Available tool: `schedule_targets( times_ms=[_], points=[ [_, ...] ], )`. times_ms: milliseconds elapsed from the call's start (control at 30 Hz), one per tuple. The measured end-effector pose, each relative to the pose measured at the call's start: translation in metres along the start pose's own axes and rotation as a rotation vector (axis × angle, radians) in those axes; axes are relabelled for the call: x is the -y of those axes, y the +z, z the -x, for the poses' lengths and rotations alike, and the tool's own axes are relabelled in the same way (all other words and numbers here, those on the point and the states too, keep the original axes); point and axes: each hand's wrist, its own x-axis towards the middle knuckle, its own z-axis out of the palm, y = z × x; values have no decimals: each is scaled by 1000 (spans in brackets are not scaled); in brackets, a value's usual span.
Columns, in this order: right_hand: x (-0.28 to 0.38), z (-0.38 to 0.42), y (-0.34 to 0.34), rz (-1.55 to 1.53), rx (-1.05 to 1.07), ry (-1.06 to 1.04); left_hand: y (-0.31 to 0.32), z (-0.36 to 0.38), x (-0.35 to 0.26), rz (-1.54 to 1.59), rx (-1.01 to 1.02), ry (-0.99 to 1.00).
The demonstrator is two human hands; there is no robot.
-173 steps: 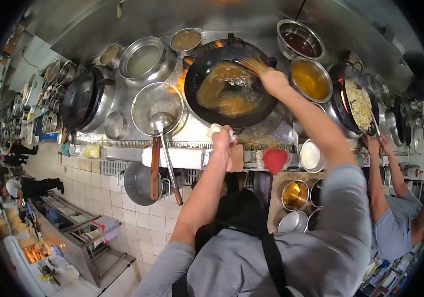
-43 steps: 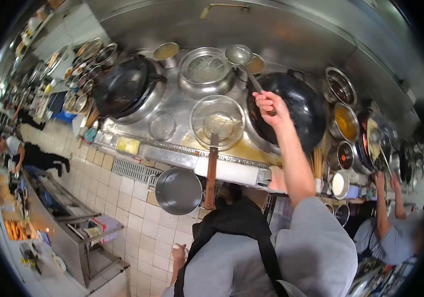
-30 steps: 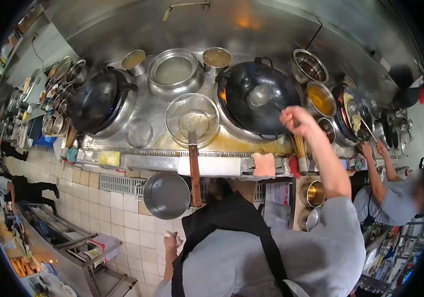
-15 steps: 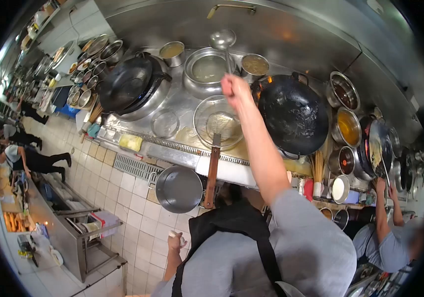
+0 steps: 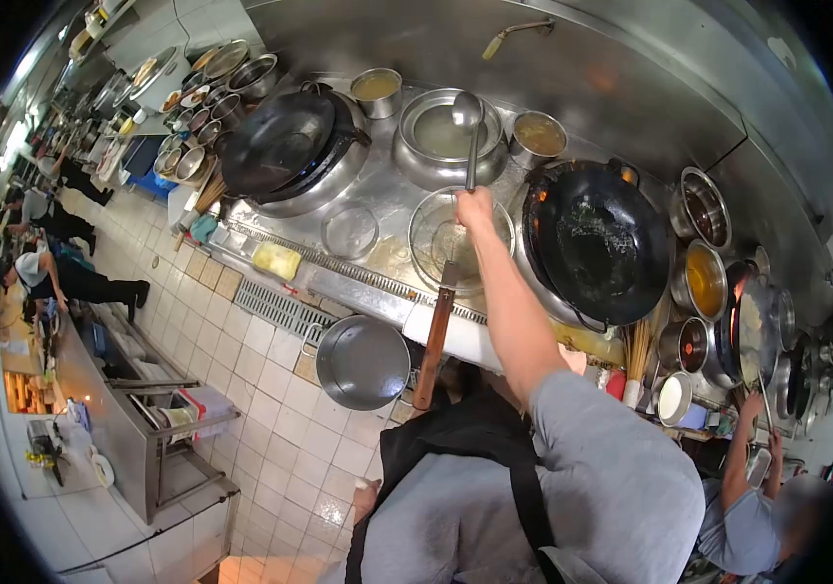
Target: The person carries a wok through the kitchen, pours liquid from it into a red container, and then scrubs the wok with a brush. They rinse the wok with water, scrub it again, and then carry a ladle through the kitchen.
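Note:
My right hand (image 5: 475, 207) is closed round the handle of a long steel ladle (image 5: 472, 146). The ladle's bowl overlaps the rim of a steel pot of cloudy liquid (image 5: 439, 129). Below that hand, a round wire strainer (image 5: 426, 243) lies on the stove top, its wooden handle (image 5: 434, 348) pointing toward me. To the right sits a black wok (image 5: 597, 277) with some shiny liquid in it and flame at its left edge. My left hand (image 5: 366, 498) hangs low beside my apron, fingers curled and partly hidden, with something whitish at it that I cannot make out.
A second burner at left carries stacked black woks (image 5: 280, 146). An empty deep pot (image 5: 363, 362) stands by the stove front. Sauce containers (image 5: 706, 277) line the right side, where a co-worker (image 5: 752, 516) handles another wok. A yellow sponge-like block (image 5: 276, 260) lies on the front ledge.
My right hand has come down and nearer with the ladle, whose bowl is now over the pot's rim. The left hand has drawn closer to my body. The view has shifted slightly.

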Motion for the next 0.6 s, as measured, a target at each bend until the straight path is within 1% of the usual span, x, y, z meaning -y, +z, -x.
schedule_targets(
  times_ms=[33, 100, 200, 233, 267, 300, 400, 433, 500, 567, 600],
  points=[
    [2, -27, 3, 455, -108, -60, 2, 1, -3, 95, -9, 18],
    [18, -49, 10, 136, -24, 64, -7, 14, -22, 220, -11, 36],
    [37, -72, 6, -342, 84, 257, -27, 73, -118, 306, 11, 30],
    [40, -73, -2, -499, 114, 324, -28, 73, -131, 312, 22, -20],
    [42, -73, -12, -658, 141, 388, -29, 57, -122, 308, 46, -35],
    [55, -69, -27, -1055, 224, 513, -29, 41, -113, 303, 70, -49],
    [76, -37, -82, -1468, 418, 687, -33, 31, -124, 210, 105, -35],
    [79, -25, -99, -1453, 474, 634, -33, 29, -131, 205, 120, -33],
    [89, -9, -138, -1573, 488, 569, -33, 29, -143, 214, 120, -12],
    [116, 17, -177, -1711, 507, 488, -25, -59, -72, 123, 107, 91],
    [118, 13, -191, -1720, 526, 406, -29, -83, -62, 77, 125, 145]
  ],
)
